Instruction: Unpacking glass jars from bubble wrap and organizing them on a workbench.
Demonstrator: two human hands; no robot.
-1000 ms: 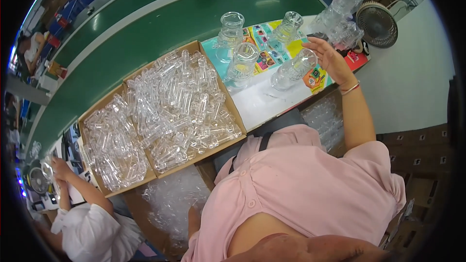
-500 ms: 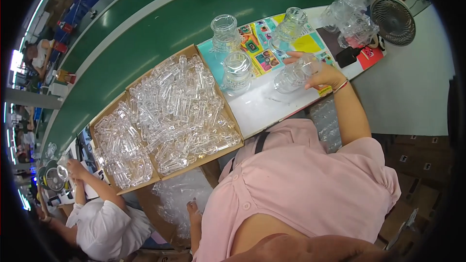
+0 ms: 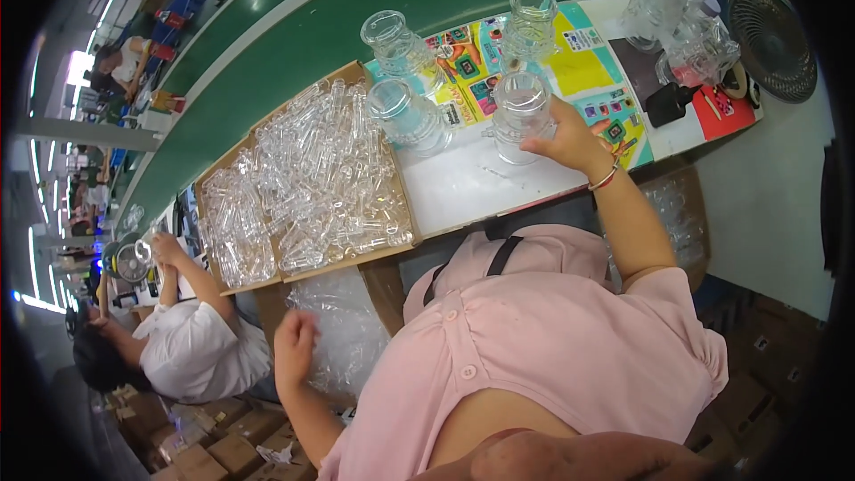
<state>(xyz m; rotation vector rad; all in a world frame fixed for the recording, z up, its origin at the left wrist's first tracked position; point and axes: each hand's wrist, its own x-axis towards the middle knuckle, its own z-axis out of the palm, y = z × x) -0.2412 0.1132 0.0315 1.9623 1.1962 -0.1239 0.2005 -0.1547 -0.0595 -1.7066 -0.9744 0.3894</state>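
My right hand (image 3: pixel 577 139) is closed around the side of a clear jar-shaped vessel (image 3: pixel 521 116), which stands upright on the white part of the board. Its thumb shows on the near side, while the other fingers are partly hidden. Three similar clear vessels stand close by: one (image 3: pixel 415 125) to the left, one (image 3: pixel 398 49) behind that, and one (image 3: pixel 532 27) at the back. My left hand (image 3: pixel 296 345), slightly blurred, hovers in front of the carton tray with its fingers curled in and nothing visible in them.
An open carton tray (image 3: pixel 413 200) holds many small clear tube-like parts. Clear vessels in plastic wrap (image 3: pixel 681 13) stand at the right, near a black fan (image 3: pixel 771 40). A green conveyor (image 3: pixel 312 31) runs behind. Another person (image 3: pixel 200 343) works at the left.
My right hand has moved left and turned the tilted vessel upright onto the board. My left hand has come up from beside my body. The view has shifted.
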